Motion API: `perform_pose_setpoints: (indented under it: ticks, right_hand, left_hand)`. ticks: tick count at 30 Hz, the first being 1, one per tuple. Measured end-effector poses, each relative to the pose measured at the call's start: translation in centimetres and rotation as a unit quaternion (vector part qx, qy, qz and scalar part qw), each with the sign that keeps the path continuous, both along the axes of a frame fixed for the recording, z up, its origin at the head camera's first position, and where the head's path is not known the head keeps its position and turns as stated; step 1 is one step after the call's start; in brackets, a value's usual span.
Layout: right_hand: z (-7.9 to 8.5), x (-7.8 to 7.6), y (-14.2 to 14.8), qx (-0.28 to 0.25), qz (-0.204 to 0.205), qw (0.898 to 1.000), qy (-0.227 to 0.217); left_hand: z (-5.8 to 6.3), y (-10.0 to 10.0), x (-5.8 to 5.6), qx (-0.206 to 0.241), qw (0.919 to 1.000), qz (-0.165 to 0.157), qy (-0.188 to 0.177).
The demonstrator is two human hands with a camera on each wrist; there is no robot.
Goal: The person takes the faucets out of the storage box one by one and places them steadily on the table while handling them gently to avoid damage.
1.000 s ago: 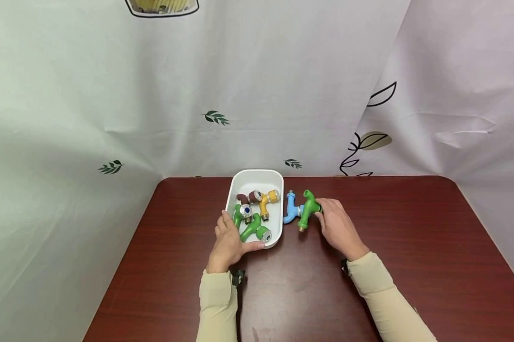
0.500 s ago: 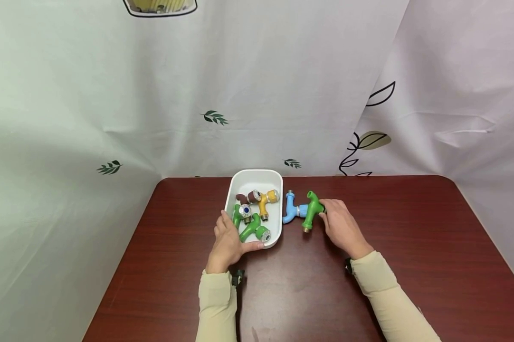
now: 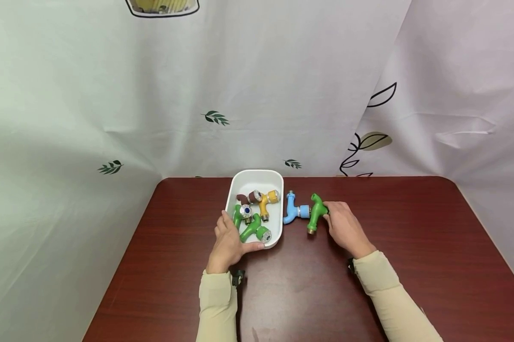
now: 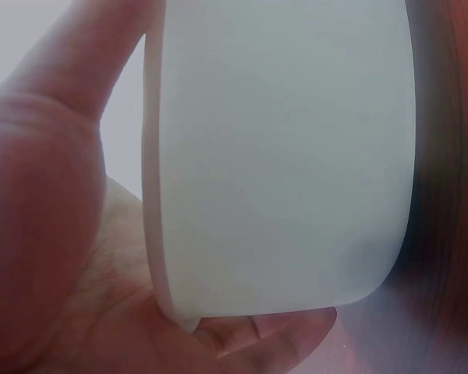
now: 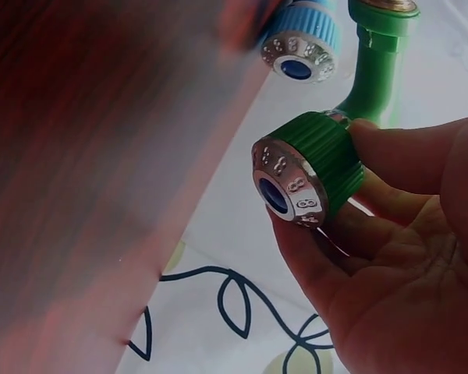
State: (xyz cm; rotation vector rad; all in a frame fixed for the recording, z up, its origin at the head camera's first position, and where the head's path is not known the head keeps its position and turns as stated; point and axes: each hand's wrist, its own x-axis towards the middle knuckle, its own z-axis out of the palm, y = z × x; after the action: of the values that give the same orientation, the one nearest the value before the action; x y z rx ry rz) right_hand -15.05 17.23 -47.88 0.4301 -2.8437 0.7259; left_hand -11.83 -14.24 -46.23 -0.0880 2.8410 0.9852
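Near the table's (image 3: 299,289) far edge, a tray (image 3: 256,177) was clasped by the spread left hand (image 3: 229,243). A green tap (image 3: 317,213) was pinched by the right hand (image 3: 346,229).

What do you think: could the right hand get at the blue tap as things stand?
Probably not right away: the blue tap looks close by, but the right hand grips a green tap, which sits between them in the head view.
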Motion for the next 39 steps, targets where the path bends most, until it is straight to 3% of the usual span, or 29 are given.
perform_pose_setpoints:
  ticks: [8, 19, 39]
  right_hand:
    - [-0.2, -0.4, 0.6, 0.005, -0.002, 1.0, 0.003]
    - [-0.4, -1.2, 1.1, 0.026, -0.008, 0.999, -0.03]
    - [-0.8, -2.4, 1.5, 0.062, 0.009, 0.998, -0.017]
  left_hand:
    - [0.0, 0.0, 0.1, 0.0, 1.0, 0.0, 0.001]
    - [0.1, 0.0, 0.2, 0.001, 1.0, -0.004, 0.008]
    - [0.2, 0.1, 0.1, -0.014, 0.9999, 0.001, 0.009]
